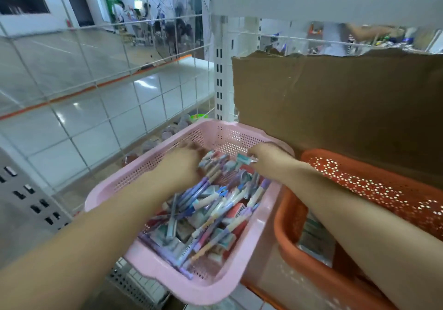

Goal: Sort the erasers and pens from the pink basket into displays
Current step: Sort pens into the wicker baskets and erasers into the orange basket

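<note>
Pink perforated plastic basket (107,193), 12 o'clock end | left hand (184,163), right hand (267,159): grip hidden among pastel pens (215,204), cannot tell | advise: lift one kind only.

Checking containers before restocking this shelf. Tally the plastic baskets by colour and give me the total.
Pink perforated plastic basket: 1
Orange perforated plastic basket: 1
Total: 2
The pens and erasers piled in the pink one are too jumbled and blurred to count.
</note>
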